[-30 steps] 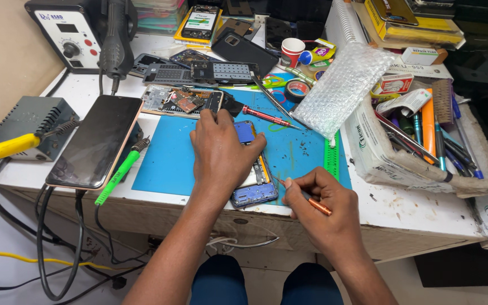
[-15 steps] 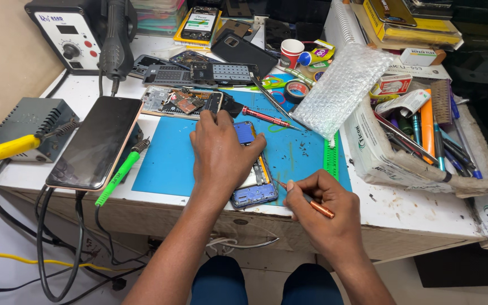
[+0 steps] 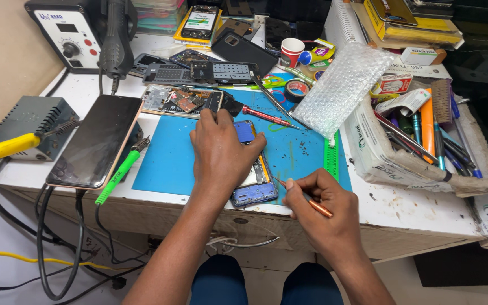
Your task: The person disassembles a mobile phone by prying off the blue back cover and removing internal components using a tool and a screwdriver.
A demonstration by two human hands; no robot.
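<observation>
The left hand (image 3: pixel 221 152) lies flat, palm down, over an opened blue phone (image 3: pixel 253 181) on the blue work mat (image 3: pixel 170 161), pinning it near the front edge of the table (image 3: pixel 402 212). The right hand (image 3: pixel 320 212) pinches a copper-coloured tweezer (image 3: pixel 306 197), its tip touching the phone's lower right side. Just behind the left hand lie a stripped phone frame (image 3: pixel 182 101) and a red-handled screwdriver (image 3: pixel 266 117). A sheet of bubble wrap (image 3: pixel 343 87) and a green ruler (image 3: pixel 331 155) crowd the right. Beyond them, a torn white box (image 3: pixel 379 152) holds pens and tools. At left, a dark smartphone (image 3: pixel 94 141) and a green-handled tool (image 3: pixel 121 169) sit near the table edge. Bare mat lies left of the hands.
</observation>
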